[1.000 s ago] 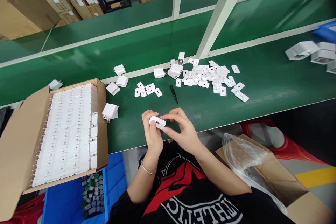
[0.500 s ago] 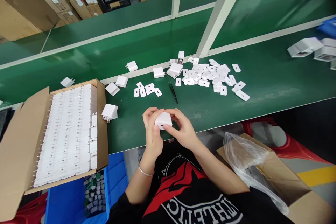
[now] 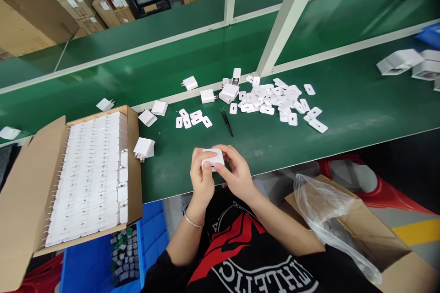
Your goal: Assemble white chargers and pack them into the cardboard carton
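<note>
Near the front edge of the green bench, a white charger [image 3: 213,157] is held between both hands. My left hand [image 3: 201,175] closes on its left side, thumb on the near face. My right hand [image 3: 237,171] grips the right side, with the thumb at the near lower edge by a dark slot. Beyond the hands lie black tweezers [image 3: 227,122] and several small white slotted plates [image 3: 196,117]. A bigger heap of such plates [image 3: 271,96] spreads to the right. White chargers [image 3: 228,93] rest near the bench's back rail, some with prongs showing.
An open carton [image 3: 134,165] packed with rows of white chargers stands at left, over a blue bin [image 3: 154,238]. A green belt [image 3: 144,82] runs behind the rail, carrying chargers [image 3: 189,83]. A slanted post [image 3: 288,18] rises at the back. A plastic-lined box [image 3: 364,233] sits lower right.
Chargers on the belt have shifted right, and another has come in at the far left. The held charger has been tilted slightly, and my left fingers now reach over its top.
</note>
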A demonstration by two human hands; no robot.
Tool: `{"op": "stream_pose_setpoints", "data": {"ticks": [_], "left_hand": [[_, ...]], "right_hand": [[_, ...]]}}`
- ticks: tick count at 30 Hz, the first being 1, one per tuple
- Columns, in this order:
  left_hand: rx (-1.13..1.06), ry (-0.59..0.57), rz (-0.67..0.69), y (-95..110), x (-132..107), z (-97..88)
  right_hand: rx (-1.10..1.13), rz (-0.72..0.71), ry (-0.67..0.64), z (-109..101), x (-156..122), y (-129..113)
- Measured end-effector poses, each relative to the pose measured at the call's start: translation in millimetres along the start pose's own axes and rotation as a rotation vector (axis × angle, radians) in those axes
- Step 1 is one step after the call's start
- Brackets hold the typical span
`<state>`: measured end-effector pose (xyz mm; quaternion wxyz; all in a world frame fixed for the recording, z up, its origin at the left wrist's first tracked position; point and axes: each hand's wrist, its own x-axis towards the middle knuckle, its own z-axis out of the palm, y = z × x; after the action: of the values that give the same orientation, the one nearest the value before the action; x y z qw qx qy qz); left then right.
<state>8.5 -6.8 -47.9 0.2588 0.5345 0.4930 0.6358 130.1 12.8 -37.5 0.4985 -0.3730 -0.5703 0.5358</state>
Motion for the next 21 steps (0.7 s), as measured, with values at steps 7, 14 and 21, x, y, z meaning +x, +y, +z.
{"op": "stream_pose_setpoints", "data": {"ticks": [7, 14, 21], "left_hand": [[-0.045, -0.205, -0.086, 1, 6, -8.3], [-0.016, -0.066, 0.007, -4, -1, 0.8], [-0.050, -0.105, -0.113, 2, -1, 2.3]], "right_hand": [[-0.039, -0.003, 0.008, -13, 7, 2], [-0.063, -0.032, -0.019, -10, 5, 2], [-0.161, -0.029, 0.035, -10, 11, 5]]}}
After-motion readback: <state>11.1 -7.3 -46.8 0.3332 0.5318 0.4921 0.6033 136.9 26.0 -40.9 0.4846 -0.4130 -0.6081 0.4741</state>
